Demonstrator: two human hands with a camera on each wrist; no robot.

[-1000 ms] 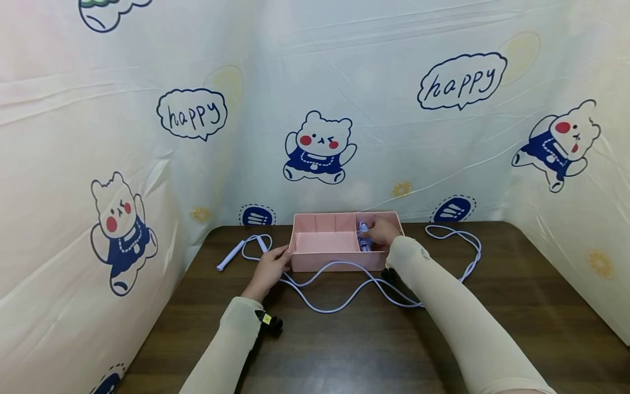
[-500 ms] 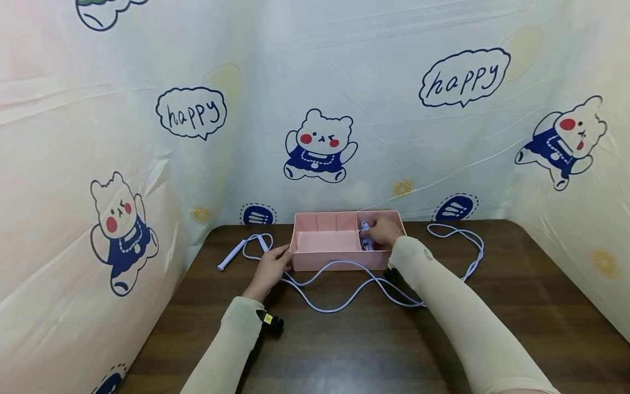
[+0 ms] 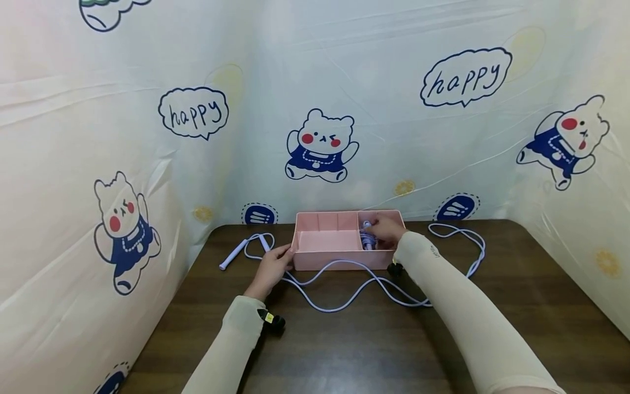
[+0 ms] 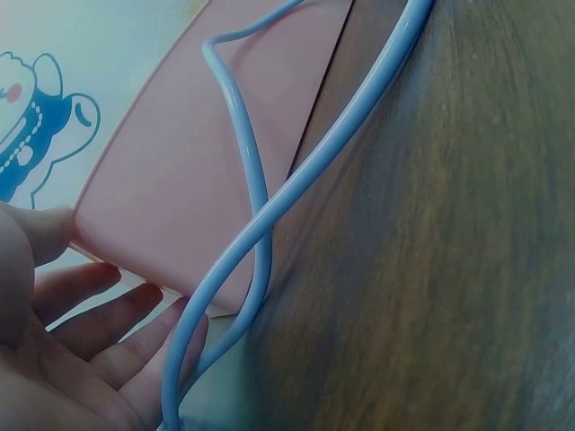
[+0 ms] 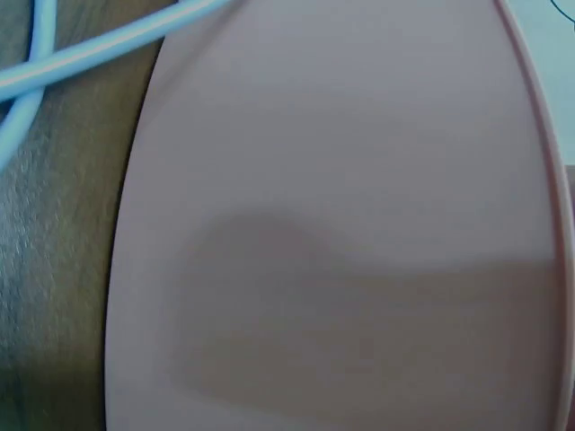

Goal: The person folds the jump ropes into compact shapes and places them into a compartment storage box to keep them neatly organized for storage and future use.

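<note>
A pink divided box (image 3: 339,261) stands near the back of the table. My left hand (image 3: 269,269) is at its left end, thumb at the rim corner and fingers against the end wall, as the left wrist view shows. In the right compartment sits a coiled lavender jump rope (image 3: 367,241) with its cord wound in a bundle. My right hand (image 3: 390,229) reaches over the rim and pinches the far end of that bundle; some fingertips are hidden. The right wrist view shows only the box's front wall (image 5: 359,162) and rope, not the hand.
Another jump rope lies loose, its cord (image 3: 328,311) running along the box front and looping (image 3: 479,257) at the right. One of its handles (image 3: 233,255) lies at the left. The box's wide left compartment (image 3: 328,241) shows a bare floor. A printed curtain (image 3: 384,82) hangs behind.
My right fingers have shifted slightly toward the bundle's far end, so more of the wound cord shows. My left hand stays at the box's left end.
</note>
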